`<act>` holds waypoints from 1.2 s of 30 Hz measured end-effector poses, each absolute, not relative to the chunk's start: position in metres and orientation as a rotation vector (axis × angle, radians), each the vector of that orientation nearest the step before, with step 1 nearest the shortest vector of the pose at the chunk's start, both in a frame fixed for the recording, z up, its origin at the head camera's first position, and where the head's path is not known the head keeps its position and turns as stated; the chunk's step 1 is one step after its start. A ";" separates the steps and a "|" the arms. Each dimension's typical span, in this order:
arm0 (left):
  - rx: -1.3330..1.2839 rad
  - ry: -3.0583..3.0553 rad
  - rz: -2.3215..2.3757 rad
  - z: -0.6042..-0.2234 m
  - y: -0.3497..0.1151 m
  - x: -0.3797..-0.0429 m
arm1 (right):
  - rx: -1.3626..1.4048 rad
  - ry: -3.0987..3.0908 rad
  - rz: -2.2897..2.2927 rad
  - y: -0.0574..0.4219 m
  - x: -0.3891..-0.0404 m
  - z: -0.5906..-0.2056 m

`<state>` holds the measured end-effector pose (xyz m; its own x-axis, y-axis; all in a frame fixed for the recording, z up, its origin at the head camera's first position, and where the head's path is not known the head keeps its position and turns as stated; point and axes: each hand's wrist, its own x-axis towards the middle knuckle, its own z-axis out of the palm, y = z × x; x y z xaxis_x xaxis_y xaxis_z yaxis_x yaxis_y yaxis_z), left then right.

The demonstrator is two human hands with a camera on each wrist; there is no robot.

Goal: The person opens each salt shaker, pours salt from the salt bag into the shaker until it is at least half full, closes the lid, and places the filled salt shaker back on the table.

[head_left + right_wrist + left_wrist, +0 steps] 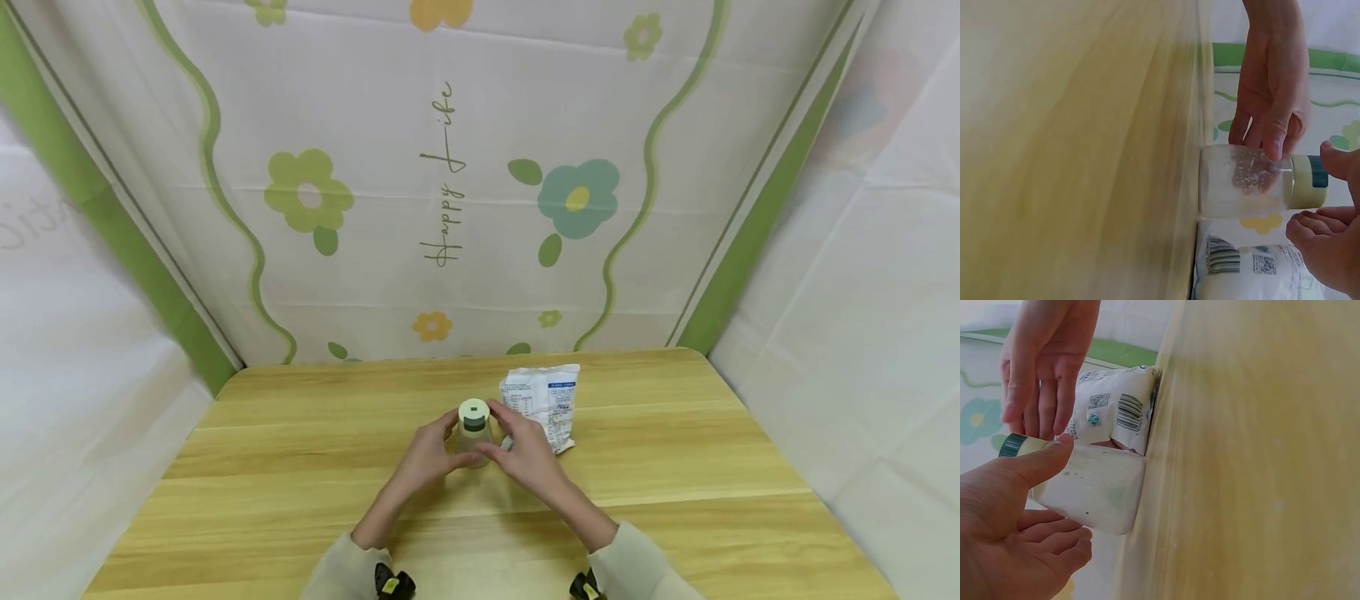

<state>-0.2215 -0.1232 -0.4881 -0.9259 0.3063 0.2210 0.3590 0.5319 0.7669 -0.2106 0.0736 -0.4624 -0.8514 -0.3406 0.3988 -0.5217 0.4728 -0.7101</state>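
Note:
A clear jar (1229, 181) with a cream lid (1300, 181) and a dark green band stands upright on the table, with white grains on its inner wall. My left hand (431, 454) holds it, the thumb lying on the side just under the lid and the fingers round the far side. My right hand (528, 450) is at the lid from the other side. Its thumb tip is at the lid's edge, while its loosely bent fingers (1319, 228) stand a little apart from the lid in the right wrist view.
Behind the right hand, a white printed packet (551, 404) with a barcode stands on the wooden table (300, 467). Floral curtains (480, 183) enclose the back and both sides of the table.

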 end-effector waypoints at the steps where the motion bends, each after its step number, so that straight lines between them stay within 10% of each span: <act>1: -0.592 -2.696 -1.368 -0.488 -0.123 -0.222 | 0.747 -2.505 1.338 0.072 -0.211 -0.463; 36: -0.579 -2.683 -1.221 -0.485 -0.117 -0.234 | 0.291 -2.262 1.723 0.029 -0.219 -0.476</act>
<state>-0.2335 -0.1165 -0.4854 -0.9166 0.2871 0.2784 0.3985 0.5970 0.6963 -0.2188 0.0285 -0.4755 -0.9400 0.0105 0.3411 -0.3260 0.2676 -0.9067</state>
